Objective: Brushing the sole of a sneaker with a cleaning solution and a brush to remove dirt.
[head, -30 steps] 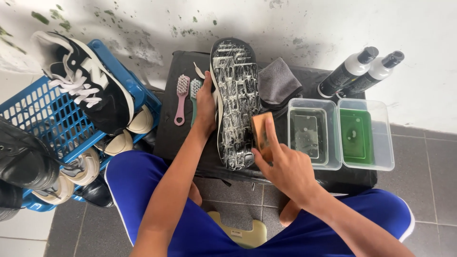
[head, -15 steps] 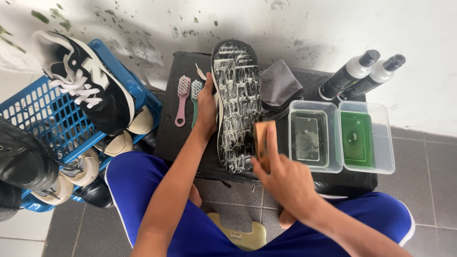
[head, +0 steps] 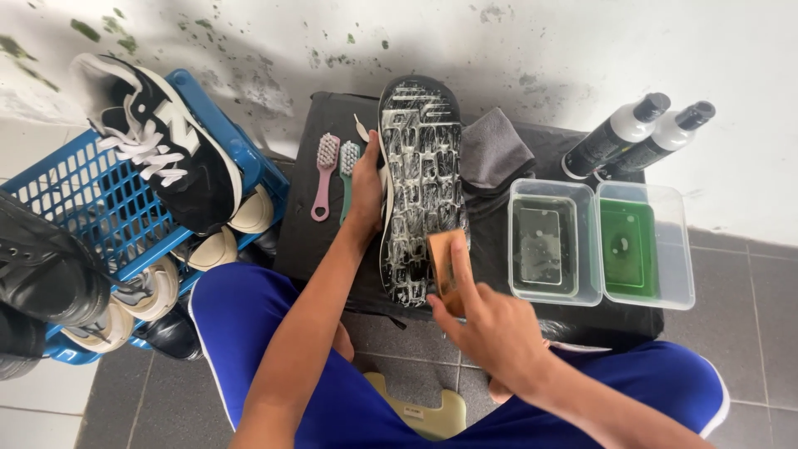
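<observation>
Left hand [head: 366, 187] gripping upturned soapy shoe [head: 420, 183], right hand [head: 490, 324] pressing wooden brush [head: 445, 259] against its heel

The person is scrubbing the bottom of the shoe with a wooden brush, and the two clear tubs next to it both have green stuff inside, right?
Not quite. In the head view only the far tub holds green liquid; the tub nearer the shoe looks dark. The rest is right: the right hand scrubs the soapy sole with a wooden brush, while the left hand steadies the shoe.
</observation>
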